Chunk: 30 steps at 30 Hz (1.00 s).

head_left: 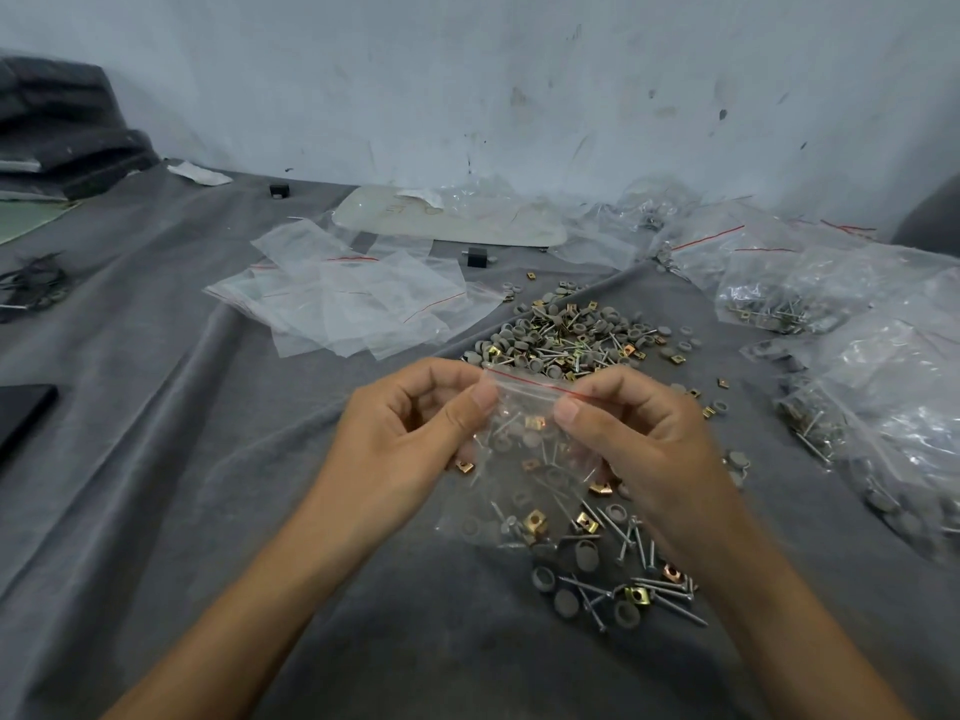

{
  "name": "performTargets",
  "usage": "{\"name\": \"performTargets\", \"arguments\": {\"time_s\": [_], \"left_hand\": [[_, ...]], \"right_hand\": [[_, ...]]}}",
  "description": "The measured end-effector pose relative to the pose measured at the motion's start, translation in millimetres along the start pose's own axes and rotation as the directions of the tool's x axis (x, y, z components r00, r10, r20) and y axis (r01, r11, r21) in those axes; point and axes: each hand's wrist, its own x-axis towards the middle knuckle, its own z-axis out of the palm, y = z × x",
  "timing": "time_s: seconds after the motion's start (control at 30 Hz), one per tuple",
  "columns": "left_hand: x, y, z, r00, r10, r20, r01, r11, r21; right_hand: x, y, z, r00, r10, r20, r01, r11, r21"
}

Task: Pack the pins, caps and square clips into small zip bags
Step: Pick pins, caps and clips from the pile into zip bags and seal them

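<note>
pinching the limp, slippery zip bag by its red strip, left hand at 9 o'clock, right hand at 3; best held there, above the 6 o'clock loose pile.

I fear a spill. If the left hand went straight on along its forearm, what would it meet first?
The left hand pinches the zip bag; past it, probably the loose pile of parts on the cloth, though depth is unclear.
</note>
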Motion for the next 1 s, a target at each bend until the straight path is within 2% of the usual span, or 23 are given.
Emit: {"name": "performTargets", "arguments": {"time_s": [0.1, 0.2, 0.33, 0.5, 0.7, 1.0], "left_hand": [[-2, 2, 1, 0.998, 0.055, -0.038, -0.053, 0.998, 0.039], [-4, 0, 2, 0.992, 0.114, -0.052, -0.109, 0.99, 0.093], [-6, -4, 4, 0.986, 0.165, 0.021, -0.166, 0.966, 0.2], [-12, -12, 5, 0.972, 0.191, 0.139, -0.229, 0.902, 0.365], [-10, -16, 6, 0.974, 0.184, 0.133, -0.221, 0.904, 0.366], [-12, -14, 7, 0.983, 0.151, 0.103, -0.174, 0.944, 0.279]], "right_hand": [[-2, -3, -1, 0.999, -0.036, 0.036, 0.039, 0.997, -0.068], [-3, -5, 0, 0.999, 0.014, 0.029, -0.012, 0.998, -0.063], [-5, -7, 1, 0.997, 0.014, 0.08, 0.001, 0.983, -0.183], [-8, -5, 2, 0.988, 0.015, 0.157, 0.021, 0.973, -0.228], [-10, -5, 6, 0.99, -0.042, 0.138, 0.081, 0.952, -0.294], [-11, -3, 9, 0.992, -0.038, 0.122, 0.075, 0.948, -0.31]]}}
